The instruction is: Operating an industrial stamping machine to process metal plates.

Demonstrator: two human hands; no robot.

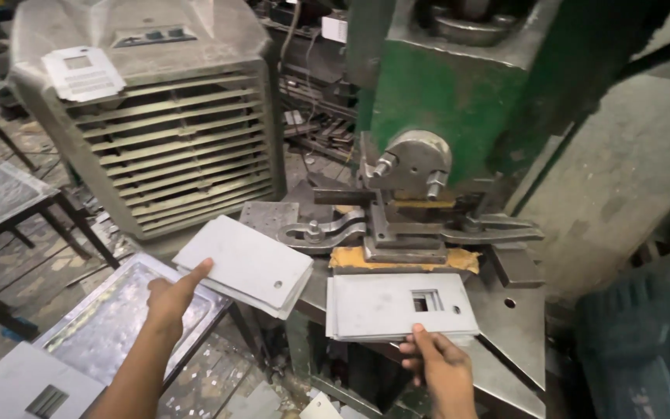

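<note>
Two bare hands were seen over the grey steel table (pixel 515 341) of a green press machine (pixel 443 93). The left hand (pixel 170 299) was stretched out with its index finger extended and the other fingers curled in, the fingertip laid on the near left edge of a stack of plain grey rectangular metal plates (pixel 246 264); nothing was clamped in it. That stack lay tilted at the table's left corner, partly hanging over the edge, and one small round hole was seen near its right corner; the number of plates in it could not be counted, though several edges were visible. The right hand (pixel 440 366) was closed on the near edge of a second stack of grey metal plates with a rectangular cut-out (pixel 397 306), the thumb on top and the fingers beneath. On the top plate one slotted rectangular opening and one small round hole beside it were visible. This second stack lay flat just in front of the dark steel die block (pixel 409 233), under which a yellowish layer was seen. Two bolts were counted on the rounded grey head above the die. One large grey louvred cooler cabinet (pixel 157 116) stood behind the left stack, with one punched plate resting on its top. Below the left arm two shallow metal trays (pixel 110 326) were seen, one near and one further left, and one more punched grey plate (pixel 29 384) lay at the lower left corner.
</note>
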